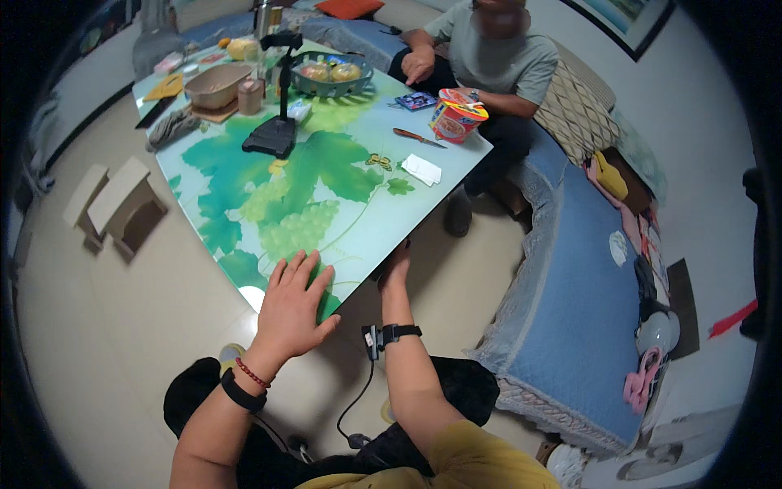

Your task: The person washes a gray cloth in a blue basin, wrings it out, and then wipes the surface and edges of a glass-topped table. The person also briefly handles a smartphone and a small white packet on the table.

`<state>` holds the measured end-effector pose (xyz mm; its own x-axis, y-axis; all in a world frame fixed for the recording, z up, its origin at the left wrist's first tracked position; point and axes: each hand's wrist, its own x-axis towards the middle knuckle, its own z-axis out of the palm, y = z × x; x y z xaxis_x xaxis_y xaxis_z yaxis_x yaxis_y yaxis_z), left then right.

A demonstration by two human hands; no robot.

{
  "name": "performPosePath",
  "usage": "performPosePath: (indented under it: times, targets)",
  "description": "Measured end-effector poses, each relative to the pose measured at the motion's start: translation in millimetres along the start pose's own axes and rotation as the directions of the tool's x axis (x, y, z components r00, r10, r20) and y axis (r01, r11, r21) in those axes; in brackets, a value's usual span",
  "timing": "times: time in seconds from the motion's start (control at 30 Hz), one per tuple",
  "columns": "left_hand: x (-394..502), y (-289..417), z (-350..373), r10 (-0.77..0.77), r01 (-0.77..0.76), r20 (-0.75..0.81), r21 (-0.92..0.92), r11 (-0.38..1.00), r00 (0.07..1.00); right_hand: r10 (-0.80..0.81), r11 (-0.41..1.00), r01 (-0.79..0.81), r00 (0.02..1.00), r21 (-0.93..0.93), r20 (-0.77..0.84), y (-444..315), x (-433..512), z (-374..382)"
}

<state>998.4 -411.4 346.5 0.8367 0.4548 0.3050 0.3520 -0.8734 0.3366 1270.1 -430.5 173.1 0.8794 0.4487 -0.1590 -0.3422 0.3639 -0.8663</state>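
My left hand (296,305) rests palm down with spread fingers on the near corner of a table (360,238) printed with green leaves and grapes. My right hand (396,266) is at the table's right edge, its fingers partly hidden beneath it; whether it holds anything cannot be seen. Farther up the tabletop lie a folded white paper (421,169) and a knife with a brown handle (419,137). An instant noodle cup (457,119) stands near the right corner, beside a dark blue packet (416,101). A black stand (275,131) stands left of them.
Another person (495,61) sits beyond the right corner. A fruit basket (333,82), a beige basin (219,85) and a grey cloth (172,129) are at the table's far side. Small stools (119,192) stand left, a blue-covered sofa (568,305) right. Cables hang by my wrists.
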Motion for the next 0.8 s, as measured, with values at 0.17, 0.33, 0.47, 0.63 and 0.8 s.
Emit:
performPosePath:
  times: [0.17, 0.33, 0.47, 0.63, 0.8]
  targets:
    - [1, 0, 1, -0.053, 0.051, -0.034, -0.039, 0.998, 0.998, 0.071, 0.996, -0.073, 0.996, -0.045, -0.049, -1, 10, -3]
    - [1, 1, 2, -0.061, 0.059, -0.047, -0.045, 0.997, 0.997, 0.055, 0.997, -0.051, 0.996, -0.06, 0.07, 22, -81, 7]
    - [1, 3, 2, -0.067, 0.065, -0.04, -0.062, 0.996, 0.997, -0.007, 0.999, 0.022, 0.957, -0.047, 0.291, 42, -164, 22]
    - [0, 5, 4, -0.058, 0.057, -0.04, -0.013, 0.998, 0.998, -0.196, 0.899, 0.281, 0.944, -0.335, 0.266, 45, -173, 26]
    - [-2, 5, 5, -0.055, 0.055, -0.067, -0.014, 0.998, 0.996, -0.095, 0.984, 0.071, 0.986, 0.165, 0.14, 18, -86, 24]
